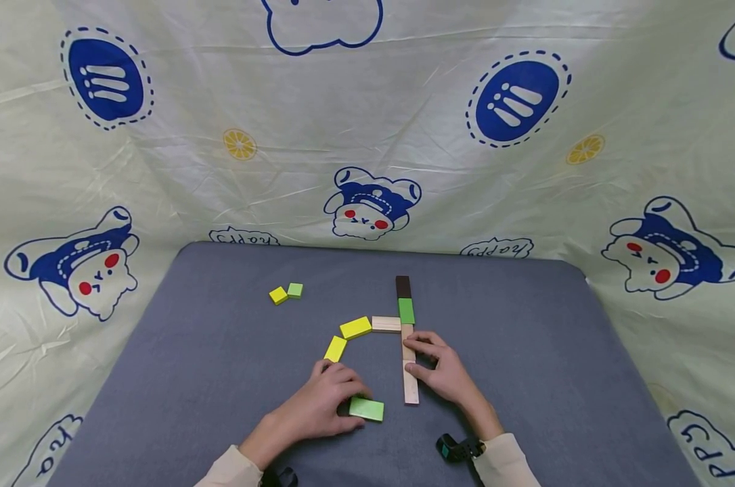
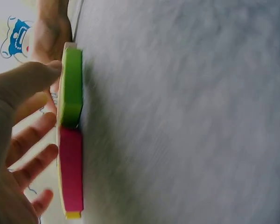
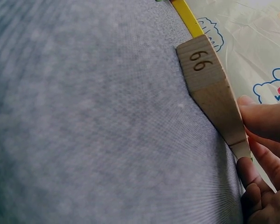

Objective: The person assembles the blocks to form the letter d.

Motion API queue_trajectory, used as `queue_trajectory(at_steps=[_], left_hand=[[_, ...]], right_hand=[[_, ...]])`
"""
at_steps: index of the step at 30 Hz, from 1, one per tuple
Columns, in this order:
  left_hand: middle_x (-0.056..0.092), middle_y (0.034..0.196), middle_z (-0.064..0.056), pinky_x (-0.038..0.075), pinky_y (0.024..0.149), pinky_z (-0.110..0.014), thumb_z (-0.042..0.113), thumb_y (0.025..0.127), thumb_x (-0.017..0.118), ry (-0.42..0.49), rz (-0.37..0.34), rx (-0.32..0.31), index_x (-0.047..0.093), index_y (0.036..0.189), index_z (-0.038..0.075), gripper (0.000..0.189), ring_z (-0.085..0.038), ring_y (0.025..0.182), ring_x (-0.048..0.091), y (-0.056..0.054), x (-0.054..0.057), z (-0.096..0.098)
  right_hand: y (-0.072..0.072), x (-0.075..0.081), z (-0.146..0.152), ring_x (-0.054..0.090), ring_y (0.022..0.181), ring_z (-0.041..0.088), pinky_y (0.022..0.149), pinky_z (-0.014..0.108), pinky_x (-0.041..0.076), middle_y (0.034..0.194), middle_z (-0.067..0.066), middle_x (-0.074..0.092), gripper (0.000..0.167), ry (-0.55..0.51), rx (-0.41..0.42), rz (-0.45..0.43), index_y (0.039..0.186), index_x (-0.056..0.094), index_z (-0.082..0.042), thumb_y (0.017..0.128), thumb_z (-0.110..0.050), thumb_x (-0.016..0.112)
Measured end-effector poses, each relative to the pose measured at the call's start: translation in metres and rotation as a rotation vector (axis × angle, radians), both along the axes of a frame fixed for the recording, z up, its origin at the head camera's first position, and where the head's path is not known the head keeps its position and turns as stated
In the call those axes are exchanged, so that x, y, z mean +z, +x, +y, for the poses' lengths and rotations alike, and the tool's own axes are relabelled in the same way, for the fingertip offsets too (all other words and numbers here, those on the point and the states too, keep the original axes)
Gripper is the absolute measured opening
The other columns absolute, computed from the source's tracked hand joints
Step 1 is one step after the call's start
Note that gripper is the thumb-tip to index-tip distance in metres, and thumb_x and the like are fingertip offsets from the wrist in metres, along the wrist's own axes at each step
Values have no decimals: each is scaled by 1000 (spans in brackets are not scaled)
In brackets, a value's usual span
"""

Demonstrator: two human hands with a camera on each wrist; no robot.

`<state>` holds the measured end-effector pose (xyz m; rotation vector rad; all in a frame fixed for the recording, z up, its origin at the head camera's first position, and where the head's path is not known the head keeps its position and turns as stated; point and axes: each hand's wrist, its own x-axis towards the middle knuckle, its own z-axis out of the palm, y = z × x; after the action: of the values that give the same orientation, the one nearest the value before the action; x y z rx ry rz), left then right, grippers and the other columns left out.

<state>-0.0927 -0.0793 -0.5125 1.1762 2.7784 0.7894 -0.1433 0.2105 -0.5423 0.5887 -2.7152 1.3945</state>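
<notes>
My left hand [image 1: 331, 400] holds a light green block [image 1: 366, 409] between thumb and fingers. In the left wrist view, the green block [image 2: 72, 88] meets a pink block [image 2: 71, 168] end to end; the hand hides the pink one in the head view. My right hand [image 1: 443, 370] touches a straight row of flat blocks, its index finger on one plain wooden block [image 1: 408, 353] and its thumb on the nearer wooden block [image 1: 411, 392]. In the right wrist view, a wooden block [image 3: 214, 98] marked "66" lies beside thumb and fingers.
A green block [image 1: 407, 311] and a dark block [image 1: 403, 287] extend the row away from me. Another wooden block [image 1: 386, 325] and two yellow blocks [image 1: 356, 328] curve toward the left hand. A small yellow block [image 1: 278, 295] and a small green block [image 1: 295, 291] lie back left.
</notes>
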Motion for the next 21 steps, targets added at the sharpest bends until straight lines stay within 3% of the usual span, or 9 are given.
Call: queue_trajectory(at_steps=[10, 16, 21], left_hand=[[65, 126, 5, 45, 103, -45, 33, 84, 85, 127, 78, 69, 72, 124, 19, 45, -14, 123, 56, -16, 22, -26], [63, 132, 2, 44, 107, -50, 31, 82, 87, 199, 99, 155, 69, 129, 17, 52, -17, 128, 55, -31, 23, -44], [59, 140, -6, 40, 107, -63, 27, 79, 89, 257, 137, 233, 65, 136, 17, 63, -28, 137, 50, -39, 23, -58]], right_hand=[[0, 3, 0, 59, 119, 29, 86, 32, 48, 132, 8, 63, 42, 9, -11, -40, 128, 72, -5, 89, -15, 80], [0, 3, 0, 59, 121, 29, 88, 32, 48, 133, 7, 63, 42, 17, -17, -47, 129, 72, -6, 89, -15, 80], [0, 4, -2, 59, 118, 28, 84, 31, 47, 133, 7, 63, 42, 26, -32, -55, 129, 72, -6, 88, -14, 81]])
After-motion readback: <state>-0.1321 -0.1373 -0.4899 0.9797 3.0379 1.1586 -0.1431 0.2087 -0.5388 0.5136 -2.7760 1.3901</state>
